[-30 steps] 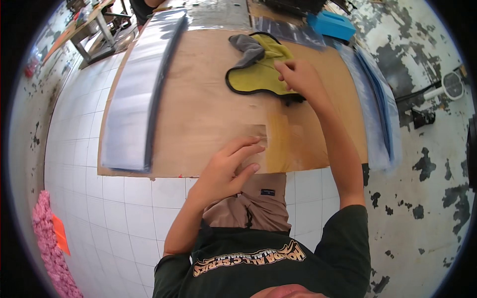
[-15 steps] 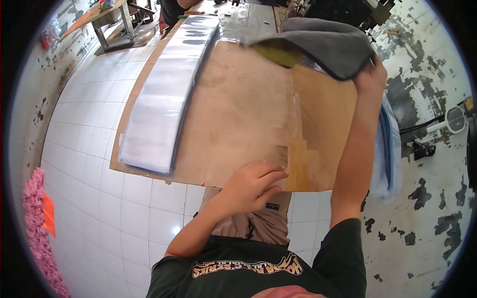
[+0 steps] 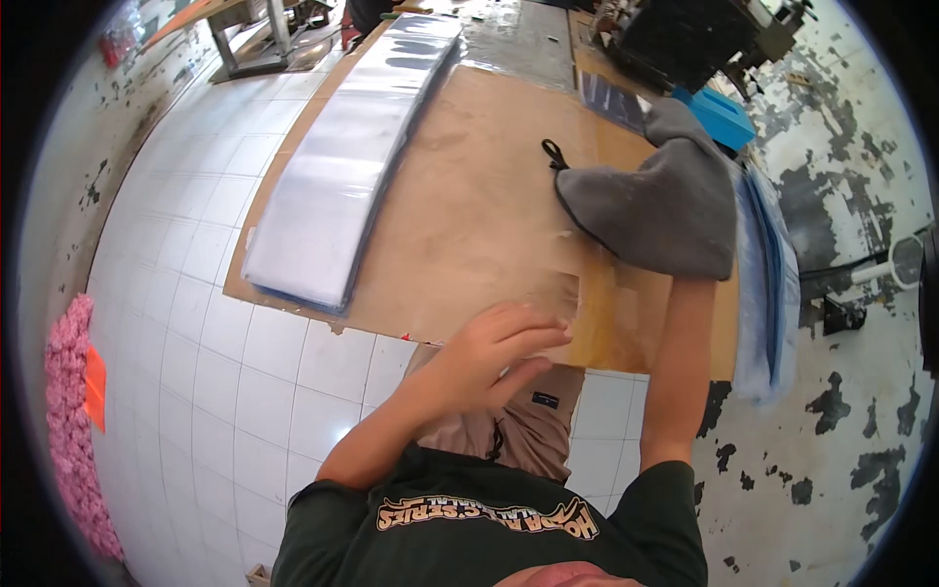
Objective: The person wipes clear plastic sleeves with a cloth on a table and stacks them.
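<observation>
A grey cloth [image 3: 650, 210] with dark edging and a small black loop [image 3: 555, 155] hangs bunched over the right side of the cardboard-covered table [image 3: 469, 196]. My right forearm [image 3: 682, 362] reaches up beneath it. The cloth hides the fingers of my right hand, which carries it. My left hand [image 3: 504, 347] is at the table's near edge, fingers stretched out and thumb apart, with nothing in it. To its left, a long stack of clear plastic sheets [image 3: 328, 196] lies along the table's left side.
A blue box-like object [image 3: 719, 117] and a black machine [image 3: 680, 44] stand at the far right. More plastic sheeting [image 3: 773, 293] hangs at the table's right edge. A pink fluffy roll [image 3: 73, 421] stands by the left wall. Another table [image 3: 215, 15] is at the far left.
My right hand has drawn the grey cloth nearer, and the cloth now drapes over that hand. The blue box-like object has come into sight. My left hand stays near the table edge.
</observation>
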Demonstrator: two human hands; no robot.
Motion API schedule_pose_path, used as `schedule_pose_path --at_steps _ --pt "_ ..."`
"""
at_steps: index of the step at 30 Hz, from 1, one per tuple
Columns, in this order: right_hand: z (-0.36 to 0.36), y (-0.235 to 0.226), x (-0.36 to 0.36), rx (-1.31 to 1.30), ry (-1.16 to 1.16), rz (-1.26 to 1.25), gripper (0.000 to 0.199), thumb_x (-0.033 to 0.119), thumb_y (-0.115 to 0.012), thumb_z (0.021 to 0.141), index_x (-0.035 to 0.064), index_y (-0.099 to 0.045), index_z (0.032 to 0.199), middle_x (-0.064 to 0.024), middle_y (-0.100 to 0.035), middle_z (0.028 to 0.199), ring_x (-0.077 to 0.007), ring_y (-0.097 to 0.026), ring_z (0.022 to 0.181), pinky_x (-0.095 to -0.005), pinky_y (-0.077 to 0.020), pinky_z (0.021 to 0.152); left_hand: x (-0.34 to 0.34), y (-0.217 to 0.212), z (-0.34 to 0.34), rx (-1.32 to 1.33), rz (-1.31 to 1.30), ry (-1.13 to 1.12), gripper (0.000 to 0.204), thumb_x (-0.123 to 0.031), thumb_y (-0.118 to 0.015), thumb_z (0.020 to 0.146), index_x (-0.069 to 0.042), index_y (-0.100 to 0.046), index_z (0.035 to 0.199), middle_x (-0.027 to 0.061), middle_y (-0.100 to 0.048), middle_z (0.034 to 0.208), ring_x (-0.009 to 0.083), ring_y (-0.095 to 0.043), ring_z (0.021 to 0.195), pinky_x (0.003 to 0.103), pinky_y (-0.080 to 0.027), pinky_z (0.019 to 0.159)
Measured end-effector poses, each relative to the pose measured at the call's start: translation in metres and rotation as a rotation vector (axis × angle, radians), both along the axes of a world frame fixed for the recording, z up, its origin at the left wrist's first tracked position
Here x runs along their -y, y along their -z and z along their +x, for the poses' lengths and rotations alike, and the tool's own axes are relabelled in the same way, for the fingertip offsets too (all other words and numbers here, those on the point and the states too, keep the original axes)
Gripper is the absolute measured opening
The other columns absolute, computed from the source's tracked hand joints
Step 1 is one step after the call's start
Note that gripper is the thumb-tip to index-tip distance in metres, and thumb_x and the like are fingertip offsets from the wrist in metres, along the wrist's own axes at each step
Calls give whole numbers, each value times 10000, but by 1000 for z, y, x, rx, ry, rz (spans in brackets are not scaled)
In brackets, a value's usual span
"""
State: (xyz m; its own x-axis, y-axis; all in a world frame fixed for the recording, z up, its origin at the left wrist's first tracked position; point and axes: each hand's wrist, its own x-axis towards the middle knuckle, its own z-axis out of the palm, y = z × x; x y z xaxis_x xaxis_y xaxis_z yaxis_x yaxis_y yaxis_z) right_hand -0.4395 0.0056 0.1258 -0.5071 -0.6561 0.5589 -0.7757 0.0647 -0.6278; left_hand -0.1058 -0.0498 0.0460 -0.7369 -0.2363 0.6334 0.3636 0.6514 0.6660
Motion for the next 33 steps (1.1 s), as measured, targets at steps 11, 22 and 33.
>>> schedule_pose_path --at_steps 11,22,33 --pt "24 74 -94 358 148 -218 489 307 -468 959 55 -450 1378 -154 -432 1426 -265 -395 1325 -427 -275 1145 133 -76 139 744 -314 -311 485 -104 -794 675 -65 -657 1139 107 -596 1271 299 -550 1194 415 -441 1012" --pt "43 94 -90 440 119 -215 488 320 -477 952 63 -463 1367 -148 -450 1406 -265 -409 1307 -425 -276 1142 155 -79 147 741 -269 -233 366 -81 -752 736 -36 -691 1093 125 -704 1035 260 -677 968 352 -533 880" --pt "46 98 -95 470 123 -236 488 333 -486 945 70 -476 1356 -143 -467 1386 -266 -422 1289 -423 -278 1139 184 -109 121 306 82 -697 228 -25 -562 895 33 -648 1098 88 -679 807 149 -692 851 264 -538 778"
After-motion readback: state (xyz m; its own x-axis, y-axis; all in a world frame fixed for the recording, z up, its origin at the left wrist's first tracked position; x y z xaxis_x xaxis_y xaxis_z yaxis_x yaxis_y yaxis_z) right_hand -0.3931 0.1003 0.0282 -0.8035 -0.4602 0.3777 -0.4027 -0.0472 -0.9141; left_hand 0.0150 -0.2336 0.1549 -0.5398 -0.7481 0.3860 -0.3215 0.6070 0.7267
